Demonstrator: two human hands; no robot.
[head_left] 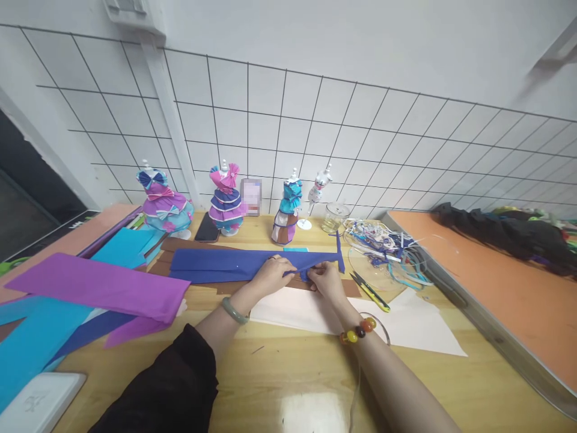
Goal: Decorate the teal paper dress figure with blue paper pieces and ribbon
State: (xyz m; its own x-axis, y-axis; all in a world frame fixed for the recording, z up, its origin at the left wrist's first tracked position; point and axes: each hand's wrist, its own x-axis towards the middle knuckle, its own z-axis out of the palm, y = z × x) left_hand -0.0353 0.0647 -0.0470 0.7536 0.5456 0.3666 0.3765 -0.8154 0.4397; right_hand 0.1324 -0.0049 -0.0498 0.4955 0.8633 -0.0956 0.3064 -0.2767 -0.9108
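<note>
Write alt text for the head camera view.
A left hand and a right hand handle dark blue fabric on a wooden table; purple fabric lies left, yellow-handled snips right, and four small dress forms stand behind.

Along the back of the bench stood three miniature dress forms in tiered or ruffled fabric dresses, with a fourth, barer mini mannequin near a clear jar. A black smartphone lay between the two leftmost forms. Behind them, black grid lines crossed the white wall. At the right, ruffled black fabric lay on an orange surface.
</note>
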